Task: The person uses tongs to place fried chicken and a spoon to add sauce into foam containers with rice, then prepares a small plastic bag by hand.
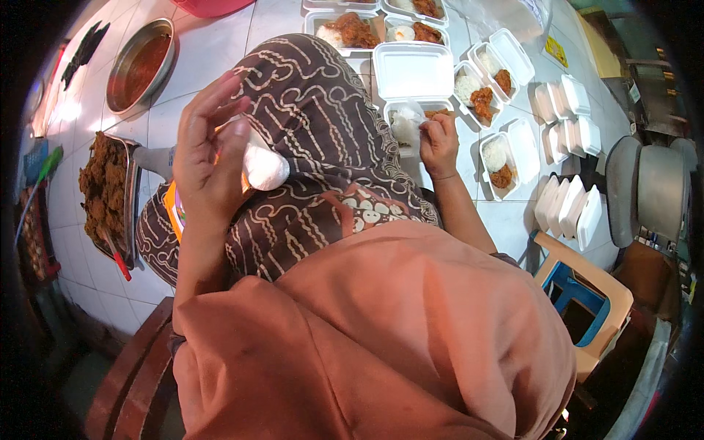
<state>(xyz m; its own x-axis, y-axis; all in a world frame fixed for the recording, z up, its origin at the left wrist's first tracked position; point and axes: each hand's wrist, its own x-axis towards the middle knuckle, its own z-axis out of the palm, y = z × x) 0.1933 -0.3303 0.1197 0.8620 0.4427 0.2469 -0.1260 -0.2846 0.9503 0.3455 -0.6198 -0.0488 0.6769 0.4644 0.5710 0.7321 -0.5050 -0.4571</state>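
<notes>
My left hand [206, 159] is raised over my lap, fingers loosely bent and thumb apart from them. Behind it on the patterned skirt lie a white plastic-wrapped bundle [267, 165] and an orange packet [175, 209], both partly covered by the hand. At the far side of my lap, my right hand [440, 143] pinches a small clear plastic bag [408, 116] over an open white foam box [413, 71]. White rice [405, 131] shows under the bag, and a piece of brown fried food [437, 113] lies behind my fingers.
Open foam boxes of rice and sauced chicken [352, 32] stand ahead and right [498, 165]. Shut foam boxes [569, 212] are stacked near a plastic stool [591, 297]. A metal bowl of red sauce [140, 66] and a tray of fried chicken [104, 187] sit left.
</notes>
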